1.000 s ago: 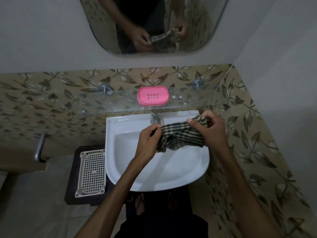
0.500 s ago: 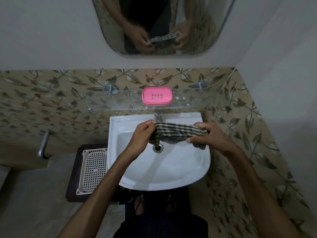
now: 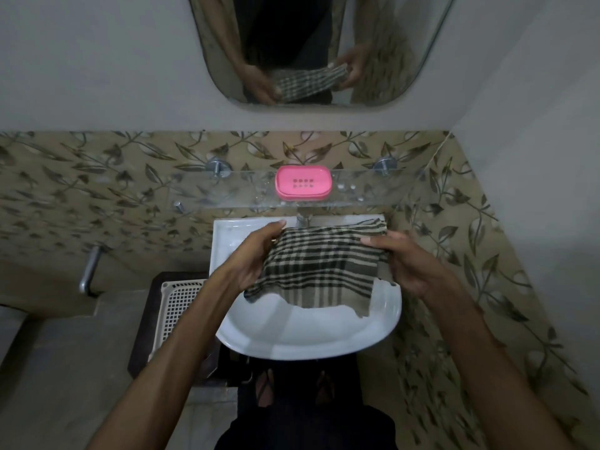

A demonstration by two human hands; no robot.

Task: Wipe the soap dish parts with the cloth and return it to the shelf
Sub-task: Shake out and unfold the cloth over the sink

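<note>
1. Cloth (image 3: 319,271) hangs spread over the sink (image 3: 308,339), your left hand (image 3: 256,258) and right hand (image 3: 406,264) each pinching a side edge.
2. Reaching for the pink soap dish (image 3: 303,183) on the glass shelf (image 3: 373,193), the dangling cloth could snag and drag it off.
3. Half a second ago the cloth was bunched; now it is opened flat.

The light is dim and soft, without hard shadows. The white sink (image 3: 305,339) is the brightest part and shows a weak shine. The corners are dark, the wall lines bend at the edges, and fine details look slightly soft.
</note>
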